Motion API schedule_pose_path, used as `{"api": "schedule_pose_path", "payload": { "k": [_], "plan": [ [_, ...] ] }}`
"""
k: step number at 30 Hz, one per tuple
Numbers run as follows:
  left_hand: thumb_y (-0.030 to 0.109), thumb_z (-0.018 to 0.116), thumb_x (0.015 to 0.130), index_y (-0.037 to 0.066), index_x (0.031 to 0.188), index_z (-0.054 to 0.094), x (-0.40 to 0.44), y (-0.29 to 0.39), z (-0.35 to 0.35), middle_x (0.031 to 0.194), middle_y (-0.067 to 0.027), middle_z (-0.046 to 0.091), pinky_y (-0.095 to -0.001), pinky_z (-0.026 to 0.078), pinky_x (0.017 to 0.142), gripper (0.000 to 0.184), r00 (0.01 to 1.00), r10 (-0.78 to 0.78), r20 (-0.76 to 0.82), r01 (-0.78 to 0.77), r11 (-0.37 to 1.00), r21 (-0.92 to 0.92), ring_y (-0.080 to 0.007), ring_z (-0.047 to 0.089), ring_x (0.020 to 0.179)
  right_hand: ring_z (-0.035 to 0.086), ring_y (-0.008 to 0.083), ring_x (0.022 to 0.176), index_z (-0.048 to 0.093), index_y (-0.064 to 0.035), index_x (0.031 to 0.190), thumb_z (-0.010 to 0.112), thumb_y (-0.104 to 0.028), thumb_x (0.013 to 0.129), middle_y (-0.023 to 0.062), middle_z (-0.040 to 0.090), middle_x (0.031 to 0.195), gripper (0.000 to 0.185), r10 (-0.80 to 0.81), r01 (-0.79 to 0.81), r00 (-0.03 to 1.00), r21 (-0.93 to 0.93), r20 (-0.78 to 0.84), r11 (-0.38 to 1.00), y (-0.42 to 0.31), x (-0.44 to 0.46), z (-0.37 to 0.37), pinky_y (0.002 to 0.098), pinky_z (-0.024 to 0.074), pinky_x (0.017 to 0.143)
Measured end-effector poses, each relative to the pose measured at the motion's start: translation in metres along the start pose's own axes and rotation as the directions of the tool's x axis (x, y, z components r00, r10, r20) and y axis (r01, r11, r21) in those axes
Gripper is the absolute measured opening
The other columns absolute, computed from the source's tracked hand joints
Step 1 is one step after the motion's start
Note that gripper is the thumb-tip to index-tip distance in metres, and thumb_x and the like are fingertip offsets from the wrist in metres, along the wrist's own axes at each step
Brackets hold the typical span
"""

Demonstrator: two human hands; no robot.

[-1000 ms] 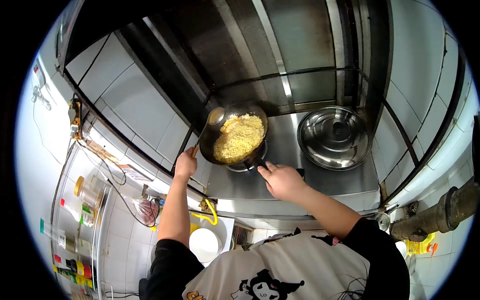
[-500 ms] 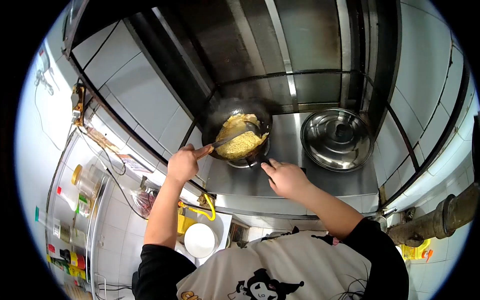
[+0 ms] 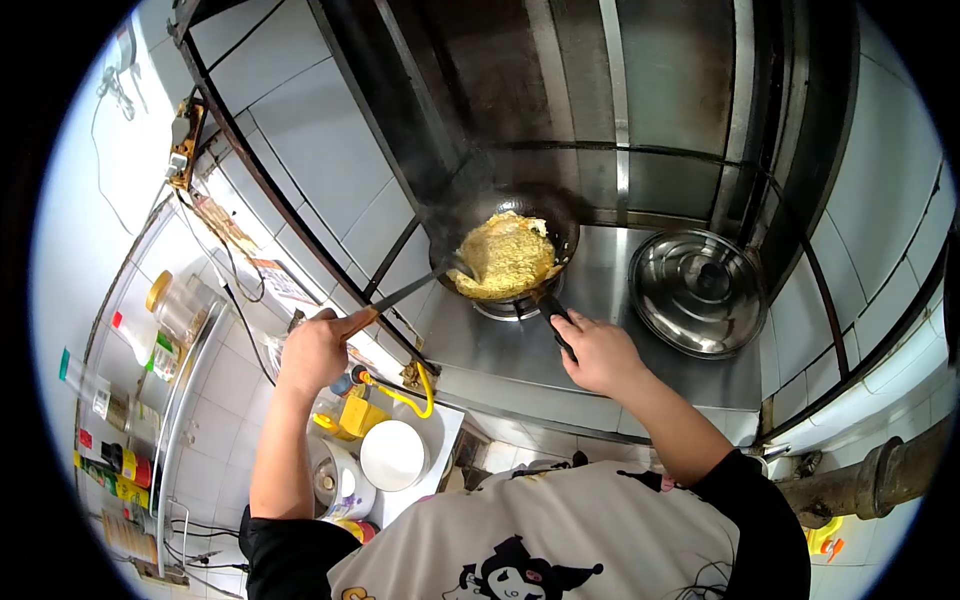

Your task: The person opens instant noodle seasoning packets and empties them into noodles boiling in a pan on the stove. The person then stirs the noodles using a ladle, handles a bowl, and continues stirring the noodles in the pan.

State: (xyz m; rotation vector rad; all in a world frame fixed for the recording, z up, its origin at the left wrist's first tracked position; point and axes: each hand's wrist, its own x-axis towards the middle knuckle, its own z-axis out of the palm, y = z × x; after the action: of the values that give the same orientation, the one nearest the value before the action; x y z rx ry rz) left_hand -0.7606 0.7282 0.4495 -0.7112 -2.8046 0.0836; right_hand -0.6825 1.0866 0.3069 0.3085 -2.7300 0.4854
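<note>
My left hand is closed around the wooden end of a long metal ladle. The ladle's rounded head touches the left edge of a yellow, crinkled egg pancake, which looks noodle-like on top. It lies in a dark wok on the burner, with steam rising. My right hand grips the wok's black handle at the front right. The underside of the pancake is hidden.
A steel lid lies on the steel counter right of the wok. A black metal rail curves around the stove. Lower left are a white bowl, a yellow hose and a rack with bottles and jars.
The ladle has drawn back left, from over the pancake's middle to its left edge. The pancake now lies rounder and flatter. The whole view has shifted slightly.
</note>
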Motion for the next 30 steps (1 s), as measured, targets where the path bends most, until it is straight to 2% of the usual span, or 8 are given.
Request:
{"api": "schedule_pose_path", "payload": {
  "k": [3,5,9,13,18,22,23,30],
  "plan": [
    [0.001,0.053,0.073,0.031,0.128,0.059,0.0,0.016,0.018,0.084,-0.0162,0.062,-0.0417,0.053,0.072,0.064,0.984,-0.061,0.169,0.056,0.998,0.03,-0.0329,0.065,0.08,0.063,0.0351,0.101,0.055,-0.0059,0.129,0.058,-0.019,0.082,0.0258,0.056,0.127,0.049,0.0,0.0,1.0,-0.002,0.012,1.0,0.0,0.002,-0.001,0.0422,0.0521,0.086],
    [0.003,0.053,0.074,0.031,0.131,0.056,0.006,0.021,0.049,0.087,-0.017,0.063,-0.0424,0.053,0.072,0.064,0.994,-0.015,0.112,0.017,1.0,-0.017,-0.034,0.065,0.082,0.063,0.0351,0.102,0.054,-0.006,0.13,0.058,-0.019,0.082,0.0257,0.056,0.127,0.05,-0.003,0.003,1.0,-0.006,0.009,1.0,0.0,0.002,-0.002,0.0422,0.0518,0.087],
    [0.005,0.054,0.075,0.027,0.13,0.057,0.022,0.029,0.097,0.089,-0.0174,0.063,-0.0437,0.052,0.072,0.06,0.995,-0.097,-0.02,0.095,0.99,-0.108,-0.0352,0.064,0.082,0.064,0.0354,0.1,0.057,-0.0061,0.126,0.06,-0.019,0.081,0.0245,0.059,0.123,0.047,-0.03,0.029,0.999,-0.024,-0.039,0.999,0.001,0.0,-0.001,0.0415,0.0523,0.086],
    [0.006,0.054,0.079,0.028,0.126,0.06,0.018,0.029,0.066,0.09,-0.0153,0.064,-0.0438,0.052,0.074,0.053,0.991,-0.119,-0.067,0.109,0.985,-0.135,-0.0341,0.065,0.083,0.064,0.0356,0.098,0.059,-0.0058,0.123,0.062,-0.019,0.08,0.0239,0.061,0.119,0.045,-0.051,0.049,0.997,-0.028,-0.057,0.998,0.003,0.001,0.0,0.0412,0.0528,0.085],
    [0.006,0.059,0.078,0.022,0.12,0.065,0.001,0.027,-0.005,0.09,-0.0175,0.066,-0.0439,0.052,0.076,0.046,0.987,-0.132,0.087,0.151,0.952,-0.266,-0.0354,0.064,0.084,0.065,0.0352,0.098,0.058,-0.0049,0.125,0.06,-0.019,0.08,0.0248,0.06,0.12,0.047,-0.031,0.03,0.999,-0.023,-0.043,0.999,0.0,0.001,-0.002,0.0412,0.053,0.084],
    [0.009,0.058,0.078,0.023,0.128,0.059,0.003,0.05,0.016,0.096,-0.0192,0.066,-0.0446,0.051,0.078,0.051,0.987,-0.019,0.16,0.057,0.97,-0.238,-0.0361,0.064,0.088,0.065,0.0345,0.097,0.058,-0.0051,0.123,0.062,-0.019,0.08,0.0237,0.061,0.118,0.046,-0.039,0.037,0.998,-0.039,-0.052,0.999,0.0,0.001,-0.001,0.0403,0.0533,0.083],
    [0.01,0.057,0.08,0.023,0.131,0.056,0.011,0.058,0.028,0.094,-0.0202,0.066,-0.0445,0.051,0.078,0.053,0.979,-0.063,0.193,0.107,0.968,-0.227,-0.0363,0.064,0.089,0.065,0.0344,0.097,0.058,-0.0051,0.123,0.062,-0.019,0.08,0.0236,0.061,0.118,0.046,-0.042,0.04,0.998,-0.04,-0.053,0.998,0.0,0.001,0.0,0.0402,0.0533,0.083],
    [0.01,0.055,0.083,0.022,0.132,0.055,0.036,0.081,0.078,0.095,-0.018,0.063,-0.044,0.052,0.077,0.051,0.978,-0.184,-0.1,0.15,0.949,-0.277,-0.0366,0.064,0.085,0.064,0.0343,0.098,0.058,-0.0046,0.124,0.064,-0.018,0.079,0.0236,0.061,0.119,0.048,-0.049,0.046,0.998,-0.072,-0.042,0.996,-0.001,0.002,-0.001,0.0403,0.053,0.083]
  ]
}}
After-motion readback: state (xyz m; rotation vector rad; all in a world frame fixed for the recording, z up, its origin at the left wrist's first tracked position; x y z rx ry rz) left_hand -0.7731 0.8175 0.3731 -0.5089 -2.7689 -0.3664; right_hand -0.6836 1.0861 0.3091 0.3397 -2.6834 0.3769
